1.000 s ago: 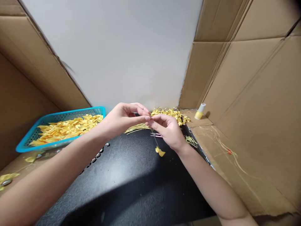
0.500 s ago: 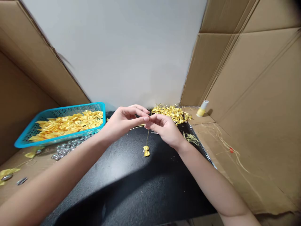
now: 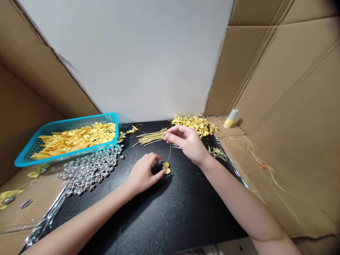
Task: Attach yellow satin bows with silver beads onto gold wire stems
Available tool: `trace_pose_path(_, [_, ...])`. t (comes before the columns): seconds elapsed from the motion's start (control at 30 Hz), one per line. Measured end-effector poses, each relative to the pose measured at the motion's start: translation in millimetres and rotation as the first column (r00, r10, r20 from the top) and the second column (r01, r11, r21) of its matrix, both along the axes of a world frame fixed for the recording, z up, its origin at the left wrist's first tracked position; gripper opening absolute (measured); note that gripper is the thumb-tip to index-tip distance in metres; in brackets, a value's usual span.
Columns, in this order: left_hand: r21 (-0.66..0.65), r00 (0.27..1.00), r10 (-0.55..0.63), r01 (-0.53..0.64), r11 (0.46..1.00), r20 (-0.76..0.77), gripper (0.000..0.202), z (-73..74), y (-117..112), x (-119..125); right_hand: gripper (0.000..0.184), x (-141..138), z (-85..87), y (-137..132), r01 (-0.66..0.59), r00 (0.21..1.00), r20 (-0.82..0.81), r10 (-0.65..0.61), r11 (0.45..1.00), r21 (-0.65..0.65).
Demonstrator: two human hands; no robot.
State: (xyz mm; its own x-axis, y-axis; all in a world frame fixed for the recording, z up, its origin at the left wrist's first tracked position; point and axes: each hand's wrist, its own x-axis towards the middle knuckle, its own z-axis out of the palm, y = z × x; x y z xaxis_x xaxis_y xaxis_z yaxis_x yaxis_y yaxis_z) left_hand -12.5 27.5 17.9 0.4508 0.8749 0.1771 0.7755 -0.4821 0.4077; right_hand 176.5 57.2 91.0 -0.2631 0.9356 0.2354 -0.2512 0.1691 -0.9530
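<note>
A small yellow ribbon bow (image 3: 166, 168) hangs low over the black tabletop on a thin gold cord (image 3: 170, 151). The upper part of that cord is pinched between the thumb and fingers of my right hand (image 3: 187, 143). Beside the bow, my left hand (image 3: 143, 173) has its thumb and fingers apart, with the thumb tip right at the bow's left edge; whether it touches cannot be made out. A bundle of gold cords (image 3: 152, 136) lies behind both hands, its right end partly covered by my right fingers. A silver metal tool (image 3: 175, 146) shows partly under my right hand.
A blue basket (image 3: 20, 161) of yellow bows stands at left, with many silver beads (image 3: 92, 170) before it. Finished-looking bows on cords (image 3: 195, 124) are heaped at the back right, near cord clippings (image 3: 217, 153) and a thread cone (image 3: 231, 118). Cardboard walls (image 3: 292, 106) flank the table.
My left hand has left the right fingertips and come down and left, beside the hanging bow. My right hand still pinches the cord, nearly in place. The cord bundle and beads are now uncovered.
</note>
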Motion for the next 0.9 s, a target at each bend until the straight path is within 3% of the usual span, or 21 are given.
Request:
trace_pose_path(0.1, [-0.082,0.992,-0.12,0.122,0.989,0.028,0.026,5.2,22,2,0.022,0,1.6,-2,-0.014,1.0,0.004,0.014,1.0,-0.008])
trace_pose_path(0.2, [-0.052,0.984,-0.177,0.177,0.983,0.017,0.024,13.6,30,2,0.02,1,3.6,-4,-0.019,1.0,-0.001,0.019,1.0,-0.013])
trace_pose_path(0.3, [0.071,0.982,-0.186,0.188,0.98,-0.033,0.016,9.2,12,2,0.014,3,4.9,-4,-0.032,0.999,-0.02,0.032,0.999,0.001])
trace_pose_path(0.37, [0.265,0.934,-0.31,0.348,0.899,-0.176,0.02,-0.5,-3,3,0.012,4,5.3,-3,-0.038,0.999,-0.018,0.038,0.999,0.015])
trace_pose_path(0.4, [0.301,0.913,-0.333,0.395,0.868,-0.236,0.018,-5.7,-9,3,0.012,4,5.3,-2,-0.035,0.999,-0.014,0.036,0.999,0.018])
trace_pose_path(0.5, [0.282,0.902,-0.307,0.393,0.875,-0.304,0.021,-18.0,-15,7,0.013,6,4.5,1,-0.003,1.0,-0.015,0.004,1.0,0.023])
trace_pose_path(0.67, [0.241,0.91,-0.311,0.378,0.894,-0.274,0.015,-26.1,-2,10,0.012,12,-1.6,12,0.063,0.998,-0.023,-0.062,0.997,0.038])
trace_pose_path(0.9, [0.212,0.909,-0.369,0.406,0.889,-0.194,0.02,-30.8,-3,-2,0.025,29,-26.0,48,0.237,0.969,0.077,-0.235,0.972,-0.005])
